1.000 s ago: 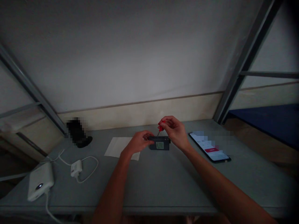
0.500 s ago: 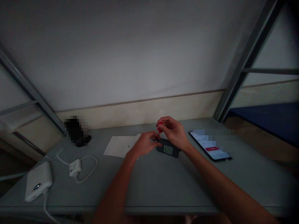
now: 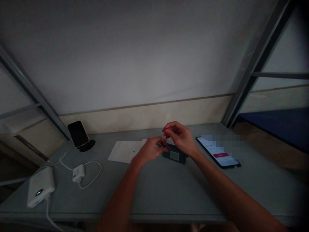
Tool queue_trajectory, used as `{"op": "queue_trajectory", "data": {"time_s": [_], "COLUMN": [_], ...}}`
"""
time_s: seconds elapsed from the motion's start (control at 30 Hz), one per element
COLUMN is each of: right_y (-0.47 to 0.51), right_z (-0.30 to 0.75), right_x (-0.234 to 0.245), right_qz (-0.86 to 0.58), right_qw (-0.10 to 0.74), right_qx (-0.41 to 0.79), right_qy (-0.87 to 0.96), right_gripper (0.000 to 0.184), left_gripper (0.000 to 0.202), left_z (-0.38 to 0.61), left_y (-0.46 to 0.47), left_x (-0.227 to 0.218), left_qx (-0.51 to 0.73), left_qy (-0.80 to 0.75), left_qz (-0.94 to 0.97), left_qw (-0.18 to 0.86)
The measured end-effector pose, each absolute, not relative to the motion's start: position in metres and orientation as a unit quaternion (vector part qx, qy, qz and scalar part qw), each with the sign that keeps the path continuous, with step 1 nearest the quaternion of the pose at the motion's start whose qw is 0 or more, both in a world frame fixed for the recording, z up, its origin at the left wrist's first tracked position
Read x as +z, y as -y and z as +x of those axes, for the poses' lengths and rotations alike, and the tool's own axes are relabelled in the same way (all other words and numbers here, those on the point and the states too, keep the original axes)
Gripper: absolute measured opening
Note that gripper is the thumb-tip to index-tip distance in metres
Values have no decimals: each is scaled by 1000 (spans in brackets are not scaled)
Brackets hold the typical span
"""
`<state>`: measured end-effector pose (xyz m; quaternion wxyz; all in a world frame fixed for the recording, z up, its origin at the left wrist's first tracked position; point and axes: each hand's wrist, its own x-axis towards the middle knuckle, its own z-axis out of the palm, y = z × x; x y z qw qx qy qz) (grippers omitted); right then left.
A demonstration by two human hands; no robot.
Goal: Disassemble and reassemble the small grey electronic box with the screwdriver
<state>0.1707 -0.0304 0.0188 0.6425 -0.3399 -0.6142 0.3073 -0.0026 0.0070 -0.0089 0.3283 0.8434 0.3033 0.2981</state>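
A small dark box (image 3: pixel 175 156) with a pale label lies on the grey table (image 3: pixel 154 190), turned at a slant. My left hand (image 3: pixel 149 150) rests against the box's left end, fingers curled on it. My right hand (image 3: pixel 180 137) is above the box's far edge, fingers pinched round a small red-handled screwdriver (image 3: pixel 166 132) whose tip points down onto the box.
A white sheet of paper (image 3: pixel 124 151) with a tiny dark speck lies left of the box. A lit phone (image 3: pixel 218 156) lies flat on the right. At the left are a phone on a stand (image 3: pixel 78 135), a white adapter with cable (image 3: pixel 78 174) and a white power bank (image 3: pixel 40 190). Metal frame posts stand at both sides.
The box has shifted a little to the right and turned to a slant. My left hand moved with it; my right hand stays over it with the screwdriver.
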Motion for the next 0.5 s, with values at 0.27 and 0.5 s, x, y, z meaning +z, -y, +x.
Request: {"op": "queue_trajectory", "data": {"time_s": [0.27,0.5], "right_y": [32,34], "right_z": [171,169], "right_x": [22,23], "right_qz": [-347,-363], "right_qw": [620,602], "right_qx": [178,201], "right_qy": [680,682], "right_gripper": [18,16], "left_gripper": [8,8], "left_z": [2,5], "left_y": [-1,7], "left_x": [-4,4], "left_qx": [278,255], "left_qy": [-305,-330], "left_qz": [858,870], "left_qw": [306,263]}}
